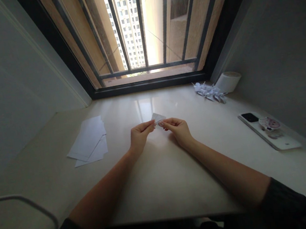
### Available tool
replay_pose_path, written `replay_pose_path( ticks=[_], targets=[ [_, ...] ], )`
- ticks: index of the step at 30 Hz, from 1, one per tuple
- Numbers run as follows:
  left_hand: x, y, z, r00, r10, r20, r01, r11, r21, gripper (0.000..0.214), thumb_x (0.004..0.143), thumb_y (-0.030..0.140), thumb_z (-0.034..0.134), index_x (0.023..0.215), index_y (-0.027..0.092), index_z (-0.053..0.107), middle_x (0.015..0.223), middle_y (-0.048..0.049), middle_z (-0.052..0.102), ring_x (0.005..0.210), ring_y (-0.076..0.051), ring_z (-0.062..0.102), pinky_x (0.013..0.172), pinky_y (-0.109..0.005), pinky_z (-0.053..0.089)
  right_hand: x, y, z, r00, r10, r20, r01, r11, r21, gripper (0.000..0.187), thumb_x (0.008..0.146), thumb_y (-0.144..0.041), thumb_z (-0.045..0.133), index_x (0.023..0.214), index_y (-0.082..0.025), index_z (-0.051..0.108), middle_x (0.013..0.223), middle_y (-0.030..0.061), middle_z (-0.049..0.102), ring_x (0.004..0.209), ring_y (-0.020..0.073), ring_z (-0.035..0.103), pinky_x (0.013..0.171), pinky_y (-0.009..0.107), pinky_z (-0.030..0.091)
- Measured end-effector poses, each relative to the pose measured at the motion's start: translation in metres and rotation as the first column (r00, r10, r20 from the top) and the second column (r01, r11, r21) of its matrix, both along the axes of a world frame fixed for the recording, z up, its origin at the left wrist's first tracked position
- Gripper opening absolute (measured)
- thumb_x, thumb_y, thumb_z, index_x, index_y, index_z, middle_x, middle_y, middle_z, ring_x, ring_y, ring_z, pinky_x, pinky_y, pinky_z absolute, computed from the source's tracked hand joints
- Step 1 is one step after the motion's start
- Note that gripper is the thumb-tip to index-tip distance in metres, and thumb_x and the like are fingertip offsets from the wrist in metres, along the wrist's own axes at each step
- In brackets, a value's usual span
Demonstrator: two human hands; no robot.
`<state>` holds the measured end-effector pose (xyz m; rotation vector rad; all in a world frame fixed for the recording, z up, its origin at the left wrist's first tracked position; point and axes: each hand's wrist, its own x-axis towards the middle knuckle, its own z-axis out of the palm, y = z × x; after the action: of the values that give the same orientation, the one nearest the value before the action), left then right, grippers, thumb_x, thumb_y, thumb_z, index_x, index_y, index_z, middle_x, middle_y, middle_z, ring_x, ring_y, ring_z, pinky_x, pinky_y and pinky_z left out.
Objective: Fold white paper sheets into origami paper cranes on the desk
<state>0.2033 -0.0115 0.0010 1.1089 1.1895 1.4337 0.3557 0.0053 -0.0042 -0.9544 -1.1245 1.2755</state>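
Note:
A small piece of white paper, folded to a point at its far side, is held up over the middle of the sill. My left hand pinches its left edge between thumb and fingers. On the opposite edge, my right hand has a similar pinch. The fingertips are close together and cover the paper's near part, so its folds there cannot be made out.
Loose white paper sheets lie overlapping at the left. Several small folded paper pieces are heaped at the back right, beside a white roll. A phone rests at the right. A pale cable curves across the lower left. A barred window stands behind.

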Motion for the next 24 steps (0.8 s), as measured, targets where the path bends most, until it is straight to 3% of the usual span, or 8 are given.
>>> replay_pose_path(
  ticks=[6,14,20,24],
  targets=[
    [-0.0005,0.0004,-0.0012,1.000,-0.009,0.027,0.010,0.999,-0.030,0.034,0.059,0.032,0.077,0.090,0.019,0.073,0.090,-0.0068,0.072,0.076,-0.015,0.063,0.078,-0.032,0.049,-0.0006,0.0001,-0.0007,0.999,0.001,-0.035,-0.001,1.000,0.003,0.025,0.057,-0.036,0.079,0.070,-0.018,0.068,0.063,0.0014,0.069,0.057,0.0122,0.058,0.060,0.028,0.045],
    [0.0004,-0.0009,0.0014,0.999,-0.020,0.031,0.021,0.999,-0.029,0.033,0.060,0.033,0.075,0.088,0.015,0.070,0.087,-0.0072,0.072,0.077,-0.016,0.064,0.078,-0.032,0.050,-0.0009,0.0020,-0.0034,0.995,0.016,-0.099,-0.015,1.000,0.014,0.036,0.054,-0.039,0.080,0.065,-0.021,0.051,0.054,-0.0037,0.063,0.053,0.0128,0.059,0.060,0.028,0.046],
    [0.0013,-0.0038,0.0044,0.999,-0.042,0.004,0.042,0.999,0.005,0.062,0.061,0.032,0.076,0.116,0.018,0.052,0.081,-0.0047,0.071,0.074,-0.014,0.064,0.074,-0.029,0.049,-0.0009,0.0017,-0.0016,0.998,-0.023,-0.051,0.025,0.999,0.030,0.038,0.055,-0.042,0.078,0.061,-0.021,0.047,0.052,-0.0049,0.059,0.052,0.0117,0.055,0.059,0.027,0.045],
    [0.0020,-0.0041,0.0030,0.989,-0.128,-0.069,0.126,0.991,-0.036,0.043,0.062,0.038,0.075,0.096,0.014,0.063,0.081,-0.0074,0.070,0.075,-0.017,0.065,0.072,-0.029,0.049,-0.0016,0.0002,0.0001,0.998,-0.032,-0.050,0.033,0.999,0.031,0.038,0.055,-0.043,0.078,0.060,-0.021,0.047,0.051,-0.0051,0.058,0.052,0.0114,0.054,0.059,0.027,0.044]
  ],
)
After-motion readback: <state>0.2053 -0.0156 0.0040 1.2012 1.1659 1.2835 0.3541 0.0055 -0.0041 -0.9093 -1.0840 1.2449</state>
